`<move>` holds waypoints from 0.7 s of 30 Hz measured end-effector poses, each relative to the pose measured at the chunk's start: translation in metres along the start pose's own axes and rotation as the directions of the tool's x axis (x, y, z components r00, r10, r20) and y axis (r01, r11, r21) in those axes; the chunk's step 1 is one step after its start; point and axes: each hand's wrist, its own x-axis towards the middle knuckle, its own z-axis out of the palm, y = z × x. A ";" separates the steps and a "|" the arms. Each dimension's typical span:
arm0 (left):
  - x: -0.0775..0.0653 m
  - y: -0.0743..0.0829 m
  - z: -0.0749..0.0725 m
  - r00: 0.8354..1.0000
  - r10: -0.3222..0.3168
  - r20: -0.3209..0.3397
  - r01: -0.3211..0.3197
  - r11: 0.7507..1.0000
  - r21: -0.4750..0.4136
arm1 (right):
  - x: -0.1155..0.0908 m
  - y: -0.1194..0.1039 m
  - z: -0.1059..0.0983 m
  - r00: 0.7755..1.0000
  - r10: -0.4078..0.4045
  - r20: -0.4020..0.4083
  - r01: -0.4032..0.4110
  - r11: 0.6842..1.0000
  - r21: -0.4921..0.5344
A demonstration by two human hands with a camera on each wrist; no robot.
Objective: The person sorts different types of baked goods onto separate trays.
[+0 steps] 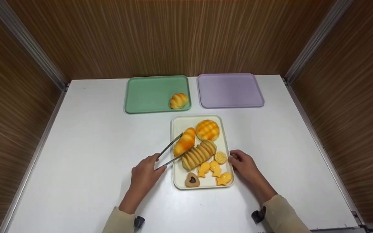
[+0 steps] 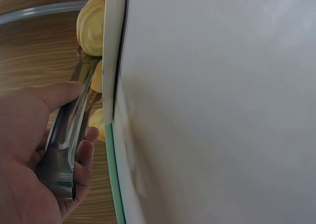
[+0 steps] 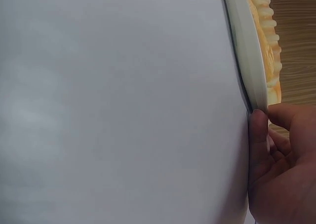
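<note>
In the head view my left hand (image 1: 146, 174) grips metal tongs (image 1: 170, 146), their arms spread. One tip lies at the left of a golden bread roll (image 1: 186, 140), the other between it and a ridged long loaf (image 1: 200, 155). Whether the tips press the roll, I cannot tell. The left wrist view shows the thumb and fingers around the tongs (image 2: 61, 135). Both breads lie on a cream tray (image 1: 177, 176). My right hand (image 1: 247, 166) pinches that tray's right rim, the thumb and a finger visible at the edge (image 3: 254, 76) in the right wrist view.
The cream tray also carries a round grid-topped bun (image 1: 208, 130), a round biscuit (image 1: 220, 157), several fish-shaped biscuits (image 1: 203, 169) and a cookie with a dark heart (image 1: 192, 180). Behind stand a green tray (image 1: 147, 94) bearing a small roll (image 1: 178, 100) and a purple tray (image 1: 230, 90).
</note>
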 end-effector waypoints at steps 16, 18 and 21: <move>0.000 -0.001 -0.003 1.000 -0.025 -0.001 0.025 0.998 -0.052 | 0.000 0.000 0.000 1.000 -0.007 -0.009 0.007 1.000 0.000; 0.001 -0.002 -0.004 1.000 -0.025 -0.009 0.024 0.998 -0.051 | 0.000 0.000 0.000 1.000 -0.009 -0.006 0.009 1.000 -0.010; 0.004 -0.003 -0.006 0.999 -0.043 -0.003 0.042 0.998 -0.056 | 0.000 0.000 0.000 1.000 -0.004 -0.009 0.004 1.000 -0.016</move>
